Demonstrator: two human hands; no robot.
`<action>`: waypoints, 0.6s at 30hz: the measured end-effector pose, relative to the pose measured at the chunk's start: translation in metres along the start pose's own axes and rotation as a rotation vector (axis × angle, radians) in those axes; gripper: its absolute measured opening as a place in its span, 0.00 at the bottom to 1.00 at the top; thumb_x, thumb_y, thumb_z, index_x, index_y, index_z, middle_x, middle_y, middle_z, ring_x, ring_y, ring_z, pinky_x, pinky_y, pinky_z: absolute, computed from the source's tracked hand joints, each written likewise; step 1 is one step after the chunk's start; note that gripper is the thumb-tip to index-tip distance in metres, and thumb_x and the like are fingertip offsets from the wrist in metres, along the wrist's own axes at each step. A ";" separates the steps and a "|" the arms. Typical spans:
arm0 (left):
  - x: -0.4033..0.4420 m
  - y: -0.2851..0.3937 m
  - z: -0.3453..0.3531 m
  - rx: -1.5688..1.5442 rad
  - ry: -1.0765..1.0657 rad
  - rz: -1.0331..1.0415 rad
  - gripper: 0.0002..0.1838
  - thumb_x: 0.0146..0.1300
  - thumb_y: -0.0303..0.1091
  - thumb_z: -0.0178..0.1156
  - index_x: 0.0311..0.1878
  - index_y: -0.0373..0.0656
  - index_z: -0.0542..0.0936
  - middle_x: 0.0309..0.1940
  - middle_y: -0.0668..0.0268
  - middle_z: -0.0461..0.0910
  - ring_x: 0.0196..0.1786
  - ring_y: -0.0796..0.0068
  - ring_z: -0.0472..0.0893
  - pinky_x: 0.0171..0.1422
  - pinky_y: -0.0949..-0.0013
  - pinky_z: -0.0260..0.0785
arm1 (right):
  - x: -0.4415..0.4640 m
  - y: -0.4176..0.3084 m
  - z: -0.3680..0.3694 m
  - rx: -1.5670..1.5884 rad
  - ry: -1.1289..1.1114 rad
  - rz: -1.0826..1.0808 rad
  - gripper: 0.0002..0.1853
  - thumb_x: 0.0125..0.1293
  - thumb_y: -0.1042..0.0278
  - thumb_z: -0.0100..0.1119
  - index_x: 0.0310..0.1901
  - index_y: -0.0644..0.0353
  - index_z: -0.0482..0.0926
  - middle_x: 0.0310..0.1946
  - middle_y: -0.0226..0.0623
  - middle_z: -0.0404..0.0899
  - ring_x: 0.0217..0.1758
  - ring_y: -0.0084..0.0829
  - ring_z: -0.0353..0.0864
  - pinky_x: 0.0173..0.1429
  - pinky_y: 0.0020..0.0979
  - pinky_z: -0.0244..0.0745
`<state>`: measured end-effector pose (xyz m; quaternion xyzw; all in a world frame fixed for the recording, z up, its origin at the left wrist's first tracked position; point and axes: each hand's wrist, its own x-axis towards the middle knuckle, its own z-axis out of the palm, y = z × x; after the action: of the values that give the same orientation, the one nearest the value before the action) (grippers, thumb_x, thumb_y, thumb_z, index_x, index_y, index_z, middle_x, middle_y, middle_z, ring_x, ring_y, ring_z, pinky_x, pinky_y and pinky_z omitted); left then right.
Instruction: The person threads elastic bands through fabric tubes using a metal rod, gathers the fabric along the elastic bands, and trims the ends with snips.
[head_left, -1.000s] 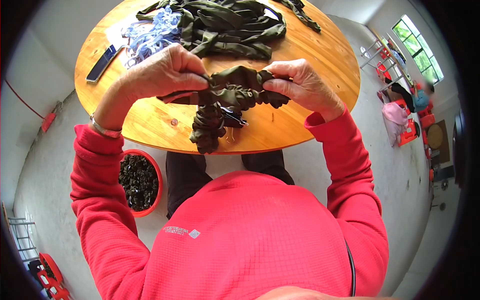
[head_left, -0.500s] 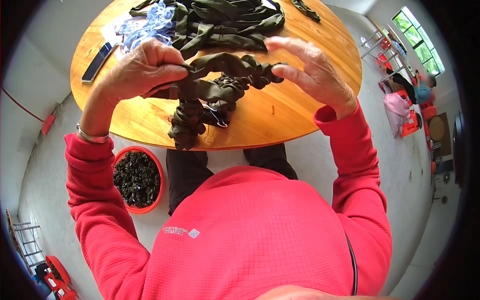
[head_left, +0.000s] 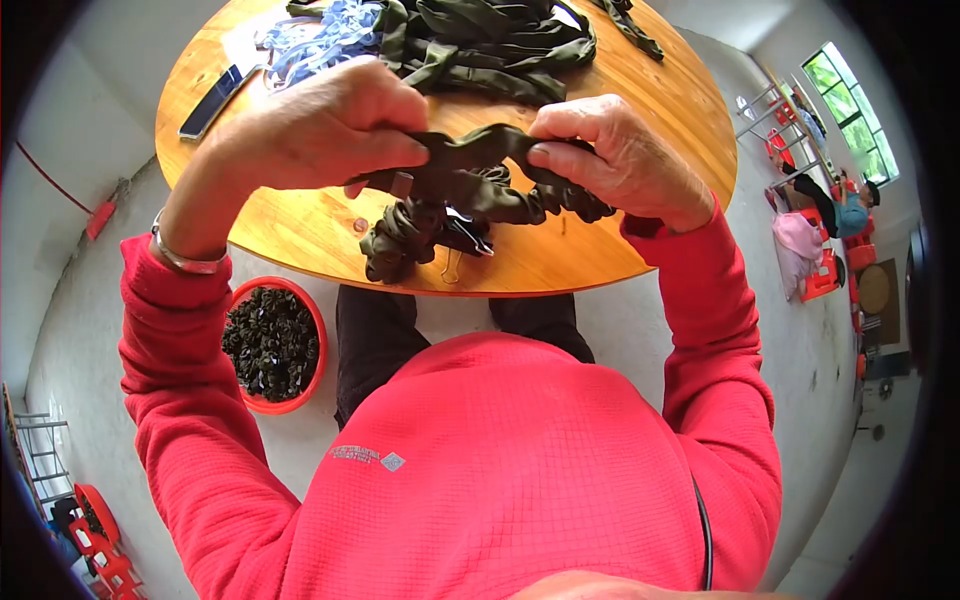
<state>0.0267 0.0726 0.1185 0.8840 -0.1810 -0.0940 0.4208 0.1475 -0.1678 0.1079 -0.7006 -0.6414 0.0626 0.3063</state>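
Observation:
Between my two hands stretches a dark green fabric strip (head_left: 480, 150), partly gathered into ruffles. My left hand (head_left: 330, 130) pinches its left part, and my right hand (head_left: 600, 150) pinches it on the right, thumb against fingers. Bunched green fabric (head_left: 395, 240) hangs or lies below my left hand near the table's front edge. Beside it is a black binder clip (head_left: 466, 235) with metal arms. A large pile of green fabric strips (head_left: 480, 50) lies behind my hands, next to a tangle of light blue strips (head_left: 325, 40).
A phone (head_left: 210, 102) rests on the round wooden table (head_left: 560, 255) at left. On the floor, a red basin (head_left: 322, 345) holds dark gathered pieces. Far right, a person (head_left: 852, 215) is near red stools and a pink bag (head_left: 796, 243). More red stools (head_left: 115, 575) stand lower left.
My right hand opened half a second ago and has closed on the fabric again. My left hand still grips the strip. The camera view has shifted slightly.

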 end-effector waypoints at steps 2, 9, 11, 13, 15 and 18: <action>0.007 0.002 0.007 0.162 0.027 0.065 0.07 0.63 0.28 0.56 0.31 0.34 0.75 0.16 0.69 0.71 0.17 0.84 0.71 0.21 0.78 0.62 | 0.004 0.003 0.008 -0.011 0.039 -0.024 0.07 0.60 0.70 0.58 0.31 0.67 0.76 0.18 0.44 0.72 0.21 0.36 0.73 0.28 0.32 0.68; 0.016 -0.010 0.024 0.386 0.118 0.305 0.08 0.65 0.28 0.53 0.29 0.36 0.72 0.15 0.70 0.67 0.18 0.84 0.68 0.22 0.76 0.61 | 0.001 0.012 0.016 0.124 -0.055 0.105 0.09 0.62 0.67 0.58 0.32 0.66 0.76 0.18 0.41 0.71 0.21 0.29 0.72 0.28 0.30 0.68; 0.011 -0.013 0.020 0.359 0.116 0.310 0.07 0.64 0.27 0.53 0.30 0.35 0.73 0.15 0.69 0.67 0.18 0.83 0.68 0.22 0.75 0.62 | -0.006 0.016 0.010 0.038 -0.104 0.098 0.10 0.62 0.66 0.58 0.32 0.66 0.77 0.18 0.38 0.72 0.21 0.25 0.71 0.28 0.28 0.68; 0.001 -0.016 0.013 0.287 0.104 0.204 0.06 0.64 0.26 0.54 0.32 0.36 0.75 0.16 0.68 0.67 0.18 0.82 0.68 0.22 0.74 0.63 | -0.020 0.026 0.005 0.165 -0.124 0.180 0.10 0.63 0.66 0.59 0.32 0.66 0.77 0.19 0.32 0.73 0.21 0.19 0.69 0.27 0.23 0.67; 0.000 -0.018 0.016 0.311 0.073 0.212 0.05 0.64 0.26 0.54 0.33 0.37 0.76 0.16 0.68 0.68 0.18 0.83 0.69 0.22 0.75 0.63 | -0.032 0.025 0.008 0.313 -0.145 0.314 0.10 0.62 0.65 0.59 0.32 0.66 0.77 0.19 0.30 0.72 0.22 0.17 0.69 0.27 0.22 0.67; 0.005 -0.022 0.017 0.331 0.070 0.190 0.06 0.64 0.27 0.54 0.30 0.38 0.76 0.17 0.71 0.68 0.18 0.85 0.69 0.22 0.75 0.63 | -0.040 0.035 0.017 0.193 -0.031 0.216 0.10 0.60 0.67 0.61 0.39 0.64 0.78 0.23 0.34 0.76 0.24 0.27 0.75 0.30 0.27 0.70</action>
<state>0.0315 0.0709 0.0906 0.9227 -0.2618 0.0077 0.2828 0.1631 -0.1995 0.0641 -0.7318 -0.5579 0.1673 0.3538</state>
